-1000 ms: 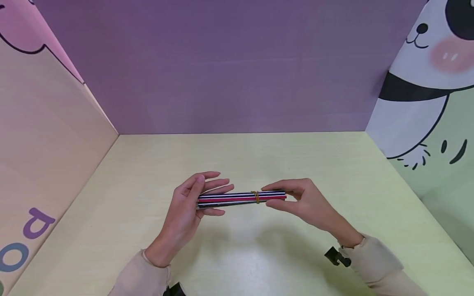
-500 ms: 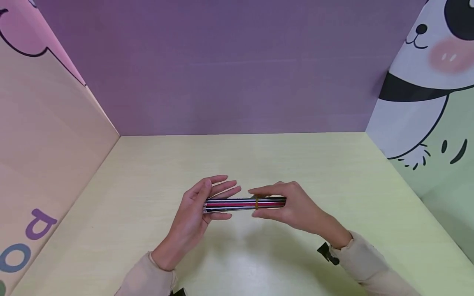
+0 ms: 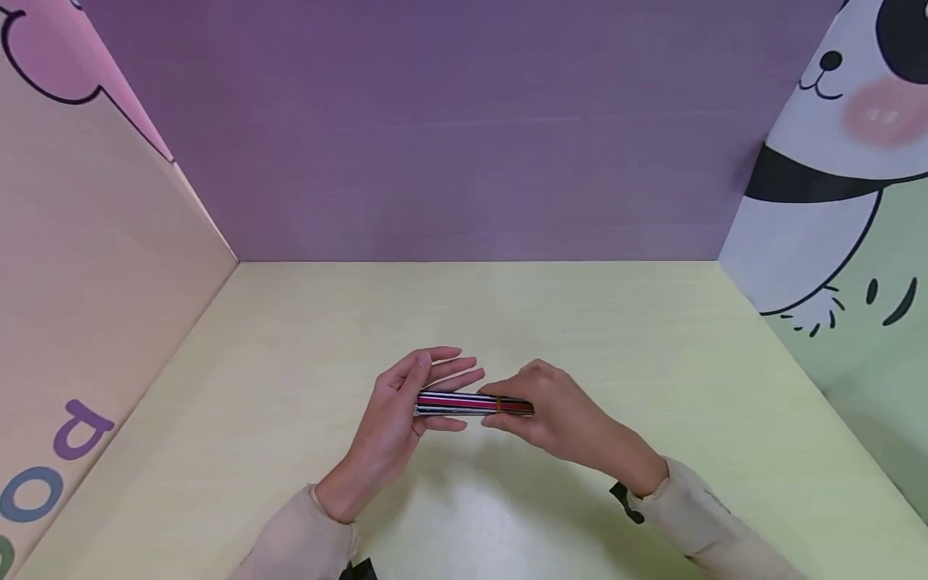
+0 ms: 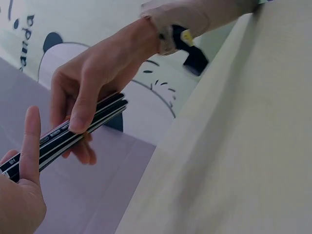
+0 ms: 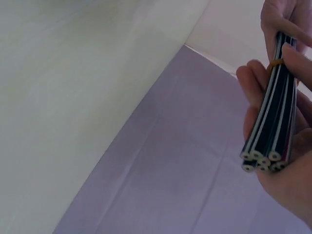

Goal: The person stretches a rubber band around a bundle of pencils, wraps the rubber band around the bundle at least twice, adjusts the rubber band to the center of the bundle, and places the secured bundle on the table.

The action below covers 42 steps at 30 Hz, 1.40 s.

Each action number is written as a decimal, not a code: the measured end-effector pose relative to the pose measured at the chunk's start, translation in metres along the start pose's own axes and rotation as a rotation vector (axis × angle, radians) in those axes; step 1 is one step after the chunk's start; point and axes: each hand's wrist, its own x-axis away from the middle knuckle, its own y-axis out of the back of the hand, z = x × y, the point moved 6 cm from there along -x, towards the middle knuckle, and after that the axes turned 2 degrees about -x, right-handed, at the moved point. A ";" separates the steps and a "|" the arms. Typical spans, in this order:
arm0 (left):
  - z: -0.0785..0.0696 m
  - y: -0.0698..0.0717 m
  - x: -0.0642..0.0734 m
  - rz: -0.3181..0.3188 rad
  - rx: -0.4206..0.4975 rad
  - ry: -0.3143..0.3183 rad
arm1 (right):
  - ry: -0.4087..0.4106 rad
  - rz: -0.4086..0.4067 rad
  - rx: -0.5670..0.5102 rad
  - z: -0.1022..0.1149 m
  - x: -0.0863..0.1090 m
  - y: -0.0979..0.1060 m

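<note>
A bundle of black, white and red striped pencils (image 3: 453, 404) is held level above the table. My right hand (image 3: 561, 415) grips it near a yellow rubber band (image 5: 276, 62), thumb on one side and fingers on the other. The round, unsharpened pencil ends (image 5: 263, 161) stick out toward the right palm in the right wrist view. My left hand (image 3: 395, 407) meets the other end at its palm, fingers straight, with one finger in front of the bundle (image 4: 58, 139) and the others behind. Part of the bundle is hidden inside the right hand.
The pale wooden table (image 3: 362, 306) lies under both hands. A purple wall (image 3: 464, 137) closes off the back. A pinkish panel (image 3: 87, 242) stands at left, a green panel with a panda drawing (image 3: 826, 234) at right. Black straps (image 4: 192, 56) sit at the wrists.
My right hand has slid left along the pencils, over the band, so the right end sits deeper in it. My left hand and the bundle's left end have shifted slightly right.
</note>
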 end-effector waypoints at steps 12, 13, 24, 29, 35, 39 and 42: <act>0.011 0.015 -0.005 -0.070 0.068 0.052 | -0.046 -0.033 0.065 -0.005 0.008 0.004; 0.014 0.014 -0.005 -0.066 0.063 0.058 | -0.038 -0.028 0.062 -0.006 0.009 0.003; 0.015 0.009 -0.021 0.075 -0.890 0.107 | -0.048 -0.070 0.226 -0.031 0.028 0.007; 0.012 0.010 -0.028 0.247 -0.961 0.062 | -0.076 -0.091 0.247 -0.047 0.035 0.009; 0.013 0.017 -0.032 0.314 -1.118 -0.036 | -0.212 0.031 0.116 -0.071 0.043 0.009; 0.018 0.020 -0.036 0.305 -1.267 -0.080 | -0.305 0.113 0.002 -0.086 0.047 0.004; 0.023 0.019 -0.038 0.305 -1.346 -0.060 | -0.342 0.147 -0.025 -0.093 0.049 -0.001</act>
